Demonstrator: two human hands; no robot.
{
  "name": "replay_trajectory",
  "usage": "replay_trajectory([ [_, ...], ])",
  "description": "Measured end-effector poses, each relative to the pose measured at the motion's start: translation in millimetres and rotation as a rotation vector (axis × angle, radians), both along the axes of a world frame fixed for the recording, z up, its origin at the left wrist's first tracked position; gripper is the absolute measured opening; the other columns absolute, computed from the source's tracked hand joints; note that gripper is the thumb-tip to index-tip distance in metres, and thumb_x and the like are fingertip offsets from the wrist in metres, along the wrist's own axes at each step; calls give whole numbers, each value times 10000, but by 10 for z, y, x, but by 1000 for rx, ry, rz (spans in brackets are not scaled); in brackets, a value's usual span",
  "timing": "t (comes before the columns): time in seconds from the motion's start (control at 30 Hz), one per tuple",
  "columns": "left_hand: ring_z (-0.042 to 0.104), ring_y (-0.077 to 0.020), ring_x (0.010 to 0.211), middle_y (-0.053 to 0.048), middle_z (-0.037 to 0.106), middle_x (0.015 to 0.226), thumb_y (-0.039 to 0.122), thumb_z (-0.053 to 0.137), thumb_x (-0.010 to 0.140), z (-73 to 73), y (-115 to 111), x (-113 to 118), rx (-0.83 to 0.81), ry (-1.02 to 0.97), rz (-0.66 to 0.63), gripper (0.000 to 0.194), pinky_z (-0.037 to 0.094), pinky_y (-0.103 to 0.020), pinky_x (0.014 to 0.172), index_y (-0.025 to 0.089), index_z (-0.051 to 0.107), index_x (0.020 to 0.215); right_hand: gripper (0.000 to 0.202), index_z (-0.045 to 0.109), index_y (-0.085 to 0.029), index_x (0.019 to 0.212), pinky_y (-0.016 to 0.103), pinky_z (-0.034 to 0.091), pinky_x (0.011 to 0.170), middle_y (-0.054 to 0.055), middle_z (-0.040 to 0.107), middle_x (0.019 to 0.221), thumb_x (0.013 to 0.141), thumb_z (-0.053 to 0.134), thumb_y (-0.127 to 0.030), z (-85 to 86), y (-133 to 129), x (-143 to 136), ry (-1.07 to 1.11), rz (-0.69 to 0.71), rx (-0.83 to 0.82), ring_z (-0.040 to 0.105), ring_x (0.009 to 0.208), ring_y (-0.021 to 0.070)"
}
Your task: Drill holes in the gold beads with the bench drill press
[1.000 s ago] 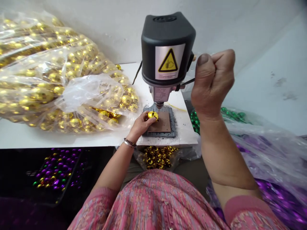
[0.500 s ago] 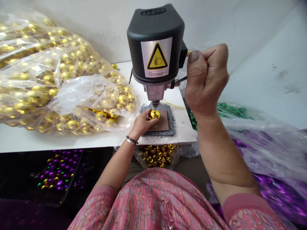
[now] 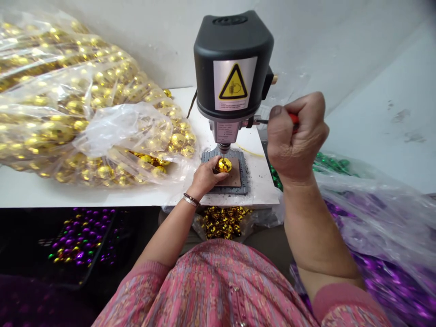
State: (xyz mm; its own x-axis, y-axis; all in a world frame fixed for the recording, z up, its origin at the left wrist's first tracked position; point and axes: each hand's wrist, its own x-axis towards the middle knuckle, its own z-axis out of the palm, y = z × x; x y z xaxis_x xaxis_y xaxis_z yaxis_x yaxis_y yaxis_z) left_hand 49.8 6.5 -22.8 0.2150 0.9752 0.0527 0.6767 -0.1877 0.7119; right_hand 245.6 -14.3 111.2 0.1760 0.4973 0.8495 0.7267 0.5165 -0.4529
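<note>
A black drill press [image 3: 233, 63] with a yellow warning sign stands on the white table. Its thin drill bit [image 3: 224, 153] meets the top of a shiny gold faceted ball [image 3: 225, 165]. With thumb and fingers, my left hand [image 3: 205, 175] grips that ball from the left. Under it lies a brown board [image 3: 233, 178] on the grey drill base [image 3: 243, 168]. My right hand [image 3: 297, 136] is closed in a fist around the red-ended feed lever [image 3: 293, 121] at the machine's right side.
A large clear bag of gold balls [image 3: 98, 113] fills the table's left. Gold balls [image 3: 226, 221] lie in a bag at my lap. Purple, gold and green balls [image 3: 81, 236] sit below left. Bags of purple [image 3: 391, 277] and green balls [image 3: 330, 162] are at right.
My right hand has come down with the lever, and the drill bit has lowered onto the ball. My left hand keeps its hold on the ball. The whole view has shifted slightly.
</note>
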Motion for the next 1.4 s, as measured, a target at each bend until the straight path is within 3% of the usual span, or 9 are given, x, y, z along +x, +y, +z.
replay_trajectory([
  [0.13, 712, -271, 1077, -80, 776, 1253, 298, 867, 764, -10, 0, -3, -22, -35, 19, 670, 559, -382, 964, 243, 668, 1401, 242, 471, -196, 824, 239, 420, 659, -21, 443, 704, 984, 479, -378, -173, -81, 0, -58, -38, 83, 422, 633, 72],
  [0.4, 703, -288, 1075, -73, 789, 1210, 319, 867, 762, -14, -6, -24, -38, -53, 17, 693, 553, -403, 977, 272, 658, 1421, 270, 521, -207, 812, 266, 415, 625, -1, 473, 695, 959, 478, -430, -467, -153, -43, -31, -163, 73, 443, 625, 101],
  [0.67, 703, -293, 1100, -83, 770, 1270, 331, 853, 775, -58, 27, -46, -39, -71, -17, 708, 541, -400, 998, 245, 644, 1446, 196, 502, -200, 857, 252, 430, 648, -3, 479, 727, 964, 480, -362, -646, -102, -77, -10, -138, 171, 465, 662, 92],
  [0.83, 709, -298, 1090, -87, 783, 1212, 327, 882, 734, -64, 33, -50, -31, -114, -11, 705, 551, -395, 981, 246, 674, 1403, 300, 466, -195, 798, 255, 392, 597, -5, 439, 675, 967, 454, -443, -812, -76, -115, 23, -126, 214, 429, 615, 93],
  [0.93, 712, -296, 1066, -76, 788, 1163, 323, 878, 730, -61, 29, -40, -34, -114, -9, 688, 559, -394, 953, 252, 677, 1384, 312, 460, -195, 809, 257, 384, 600, -8, 436, 681, 985, 444, -452, -682, -44, -135, 71, -131, 245, 424, 608, 89],
  [1.1, 712, -259, 978, -66, 775, 1071, 272, 817, 754, -29, -23, -14, -64, -197, -39, 571, 569, -379, 892, 207, 680, 1305, 410, 450, -182, 784, 237, 364, 621, -20, 445, 678, 1015, 436, -521, -95, 122, -139, 165, -124, 196, 437, 623, 60],
  [1.17, 710, -244, 985, -66, 767, 1087, 226, 781, 750, -5, -85, -45, -61, -257, -82, 539, 571, -378, 908, 185, 675, 1277, 477, 431, -180, 769, 237, 349, 628, -23, 443, 675, 1022, 391, -583, 57, 188, -130, 159, -138, 159, 428, 623, 52],
  [1.33, 623, -293, 1302, -120, 685, 1399, 118, 706, 680, 22, -369, -370, 51, -192, -246, 677, 493, -463, 1135, 202, 661, 1350, 587, 424, -178, 787, 266, 357, 680, -24, 430, 712, 987, 329, -721, 58, 232, -88, 172, -108, 135, 435, 657, 54],
  [1.4, 625, -264, 1310, -104, 667, 1443, 95, 640, 716, 19, -473, -574, 76, -177, -239, 680, 502, -451, 1135, 228, 650, 1382, 600, 415, -180, 793, 285, 369, 702, -25, 436, 736, 977, 316, -743, 14, 232, -65, 177, -93, 120, 421, 644, 50],
])
